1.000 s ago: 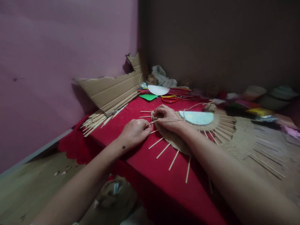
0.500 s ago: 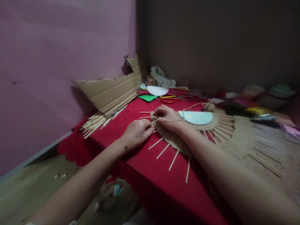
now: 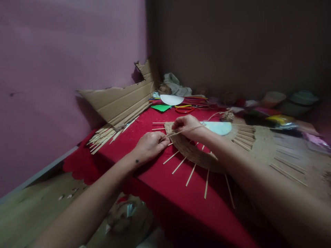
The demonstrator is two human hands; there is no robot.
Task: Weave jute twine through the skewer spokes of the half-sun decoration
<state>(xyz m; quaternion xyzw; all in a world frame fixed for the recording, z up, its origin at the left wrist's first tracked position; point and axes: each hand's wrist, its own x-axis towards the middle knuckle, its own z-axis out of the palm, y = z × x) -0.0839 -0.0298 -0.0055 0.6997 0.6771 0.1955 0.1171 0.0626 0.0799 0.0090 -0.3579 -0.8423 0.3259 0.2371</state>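
A curved band woven of twine (image 3: 191, 153) lies on the red cloth, with thin sticks (image 3: 190, 175) fanning out from its outer edge. My left hand (image 3: 151, 144) is closed at the band's left end, pinching a strand of twine (image 3: 184, 130). That strand slants up across my right hand (image 3: 188, 125) towards a small twine ball (image 3: 227, 115). My right fingers are curled closed over the band's upper left end; their tips are partly hidden. Behind my right wrist lies a pale blue half-disc (image 3: 219, 127) within a second stick-and-twine piece (image 3: 263, 143).
A bundle of loose sticks (image 3: 99, 137) lies by a leaning cardboard piece (image 3: 121, 103) at the left. Scissors with red and yellow handles (image 3: 184, 110), a green sheet (image 3: 161, 108) and a white half-disc (image 3: 172, 100) are farther back. Packets and containers (image 3: 301, 103) stand at the back right.
My right hand and forearm have moved slightly right, uncovering more of the band and its inner sticks. The twine between my hands now runs straighter. My left hand stays nearly in place.
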